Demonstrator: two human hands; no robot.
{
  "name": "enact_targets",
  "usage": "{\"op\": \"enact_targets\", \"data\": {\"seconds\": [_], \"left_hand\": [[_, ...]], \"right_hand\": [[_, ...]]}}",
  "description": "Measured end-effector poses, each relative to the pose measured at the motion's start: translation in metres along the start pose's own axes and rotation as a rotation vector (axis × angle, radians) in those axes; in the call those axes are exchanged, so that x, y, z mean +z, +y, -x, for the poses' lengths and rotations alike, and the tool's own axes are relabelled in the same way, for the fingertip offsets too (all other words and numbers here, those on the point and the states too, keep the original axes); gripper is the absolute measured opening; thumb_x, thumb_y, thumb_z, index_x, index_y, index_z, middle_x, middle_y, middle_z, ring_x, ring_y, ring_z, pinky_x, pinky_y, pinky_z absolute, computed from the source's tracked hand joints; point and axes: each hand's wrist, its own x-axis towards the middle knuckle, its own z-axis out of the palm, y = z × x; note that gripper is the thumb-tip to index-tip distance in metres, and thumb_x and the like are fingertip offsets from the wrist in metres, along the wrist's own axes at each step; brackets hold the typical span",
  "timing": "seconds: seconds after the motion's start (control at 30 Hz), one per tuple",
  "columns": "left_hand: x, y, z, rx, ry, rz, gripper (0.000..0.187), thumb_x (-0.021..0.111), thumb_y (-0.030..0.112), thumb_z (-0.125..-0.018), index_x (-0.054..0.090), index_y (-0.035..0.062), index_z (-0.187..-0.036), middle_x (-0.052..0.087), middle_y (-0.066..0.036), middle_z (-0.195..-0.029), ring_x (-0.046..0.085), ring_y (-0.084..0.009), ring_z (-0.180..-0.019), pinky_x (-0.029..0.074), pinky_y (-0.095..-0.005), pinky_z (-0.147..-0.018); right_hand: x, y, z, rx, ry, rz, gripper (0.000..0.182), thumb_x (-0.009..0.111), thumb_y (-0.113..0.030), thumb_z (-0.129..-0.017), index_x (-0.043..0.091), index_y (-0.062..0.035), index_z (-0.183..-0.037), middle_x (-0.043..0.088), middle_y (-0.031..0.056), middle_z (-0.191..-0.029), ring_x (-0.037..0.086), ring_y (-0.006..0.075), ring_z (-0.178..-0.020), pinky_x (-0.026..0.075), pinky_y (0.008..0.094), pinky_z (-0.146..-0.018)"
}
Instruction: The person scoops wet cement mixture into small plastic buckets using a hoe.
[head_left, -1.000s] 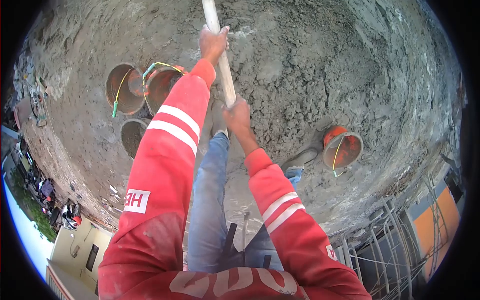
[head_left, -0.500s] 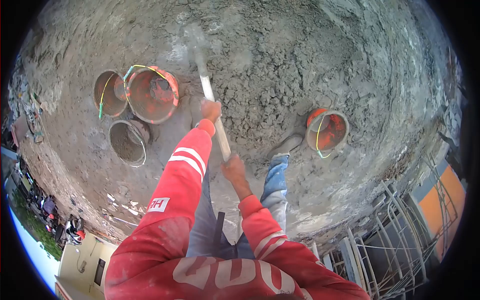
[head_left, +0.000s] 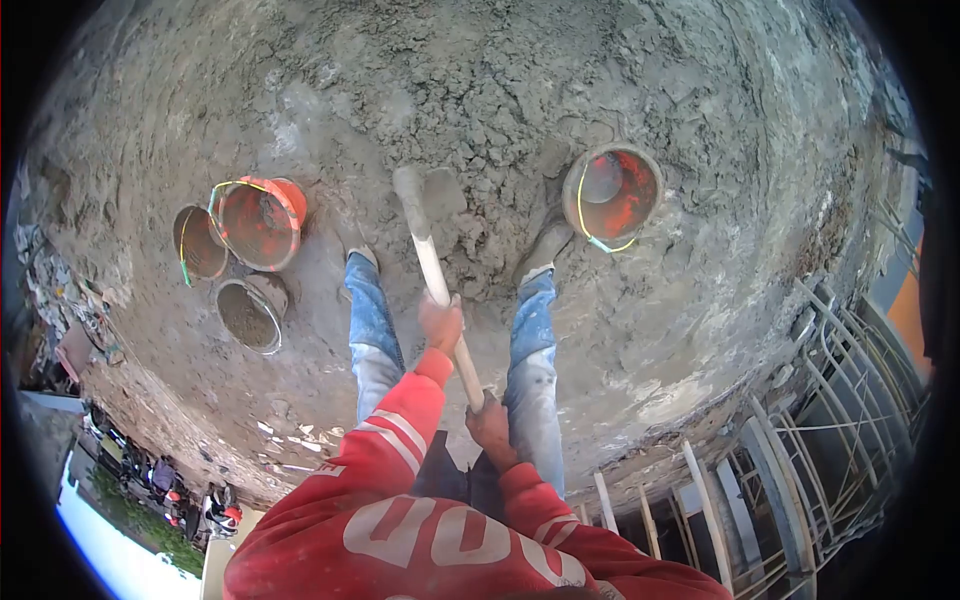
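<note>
A hoe with a pale wooden handle slants away from my body, its far end caked in grey. Its blade rests against the wet mortar, partly blending into it. Around the middle of the handle my left hand is closed. Nearer my body, my right hand wraps the handle's near end, beside my right thigh. The mortar is lumpy and grey, spread ahead of and between my feet.
To the left stand an orange-rimmed bucket, a smaller bucket and a grey bucket. Another bucket, orange inside, is beyond my right foot. Bent metal bars and wooden sticks lie at lower right; rubble is at far left.
Both hands and the hoe have come back toward my body. The hoe's head now shows closer to my feet. The view has shifted, so the buckets appear in different places.
</note>
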Motion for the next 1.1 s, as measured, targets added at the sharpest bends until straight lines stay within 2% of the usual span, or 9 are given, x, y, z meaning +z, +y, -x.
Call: {"op": "enact_targets", "data": {"seconds": [0.17, 0.27, 0.4, 0.5, 0.6, 0.77, 0.83, 0.93, 1.1], "left_hand": [[0.005, 0.184, -0.031, 0.462, -0.001, 0.085, 0.036, 0.07, 0.013, -0.081, 0.049, -0.0054, -0.105, 0.056, -0.013, -0.068, 0.055, -0.0206, -0.045, 0.044, -0.035, -0.042], [0.043, 0.251, -0.088, 0.625, 0.013, -0.016, 0.034, 0.069, 0.017, -0.081, 0.051, -0.0054, -0.099, 0.061, -0.021, -0.08, 0.063, -0.0329, -0.064, 0.05, -0.0418, -0.062], [0.093, 0.141, -0.151, 0.506, -0.027, -0.536, 0.046, 0.069, 0.023, -0.077, 0.052, -0.0062, -0.109, 0.061, -0.028, -0.104, 0.059, -0.0437, -0.099, 0.047, -0.048, -0.089], [0.103, -0.006, -0.153, 0.159, -0.194, -0.681, 0.045, 0.065, 0.023, -0.075, 0.052, -0.0047, -0.108, 0.061, -0.025, -0.108, 0.059, -0.043, -0.103, 0.048, -0.0468, -0.09], [0.085, -0.023, -0.106, -0.034, -0.228, -0.703, 0.043, 0.069, 0.021, -0.074, 0.055, -0.003, -0.107, 0.064, -0.022, -0.106, 0.062, -0.0383, -0.101, 0.052, -0.0438, -0.085], [0.036, -0.062, -0.063, -0.354, -0.391, -0.25, 0.026, 0.07, 0.017, -0.077, 0.059, -0.0011, -0.093, 0.066, -0.013, -0.081, 0.067, -0.0262, -0.071, 0.056, -0.0387, -0.064], [0.017, -0.042, -0.015, -0.584, -0.363, 0.391, 0.016, 0.07, 0.014, -0.077, 0.057, 0.0038, -0.081, 0.056, -0.006, -0.065, 0.057, -0.0192, -0.053, 0.051, -0.0358, -0.052], [0.013, -0.043, -0.026, -0.647, -0.181, 0.691, 0.015, 0.067, 0.009, -0.079, 0.052, 0.0078, -0.079, 0.043, -0.001, -0.058, 0.045, -0.0181, -0.047, 0.045, -0.0346, -0.049], [0.034, -0.061, 0.039, -0.571, -0.105, 0.928, 0.014, 0.067, 0.011, -0.08, 0.054, 0.0085, -0.078, 0.044, -0.001, -0.063, 0.046, -0.016, -0.059, 0.045, -0.0348, -0.065]], "right_hand": [[-0.048, -0.092, -0.091, -0.369, 0.24, -0.186, 0.049, 0.069, -0.012, -0.073, 0.05, 0.0023, -0.116, 0.064, 0.0278, -0.086, 0.062, 0.0459, -0.083, 0.05, 0.0493, -0.073], [-0.083, -0.147, -0.158, -0.54, 0.341, -0.304, 0.044, 0.069, -0.015, -0.072, 0.054, 0.0052, -0.108, 0.063, 0.0281, -0.087, 0.062, 0.0454, -0.081, 0.05, 0.0486, -0.07], [-0.011, -0.114, -0.166, -0.293, 0.307, -0.412, 0.026, 0.068, -0.017, -0.075, 0.059, 0.0057, -0.083, 0.062, 0.0258, -0.075, 0.063, 0.0428, -0.075, 0.049, 0.0465, -0.063], [0.0, -0.07, -0.108, 0.066, -0.032, -0.571, 0.027, 0.067, -0.017, -0.077, 0.057, 0.0048, -0.065, 0.058, 0.0171, -0.054, 0.06, 0.0282, -0.047, 0.046, 0.0396, -0.046], [-0.002, -0.044, -0.072, 0.163, -0.175, -0.85, 0.024, 0.065, -0.017, -0.078, 0.056, 0.0014, -0.065, 0.052, 0.0088, -0.051, 0.049, 0.0167, -0.039, 0.037, 0.0335, -0.036], [-0.066, -0.01, 0.001, 0.117, -0.301, -0.386, 0.033, 0.07, -0.025, -0.076, 0.058, 0.0064, -0.078, 0.061, 0.0176, -0.061, 0.062, 0.0289, -0.054, 0.048, 0.0393, -0.051], [-0.113, 0.015, 0.029, -0.015, -0.317, -0.097, 0.033, 0.07, -0.023, -0.077, 0.058, 0.0059, -0.085, 0.062, 0.0205, -0.068, 0.064, 0.0332, -0.064, 0.05, 0.0415, -0.059], [-0.175, 0.074, 0.028, -0.226, -0.304, 0.181, 0.035, 0.07, -0.022, -0.075, 0.058, 0.0028, -0.097, 0.063, 0.024, -0.082, 0.061, 0.0428, -0.085, 0.049, 0.0458, -0.077], [-0.226, 0.141, -0.052, -0.305, -0.236, 0.596, 0.034, 0.071, -0.021, -0.073, 0.057, -0.0082, -0.101, 0.065, 0.0187, -0.086, 0.063, 0.0374, -0.086, 0.05, 0.0474, -0.076]]}}
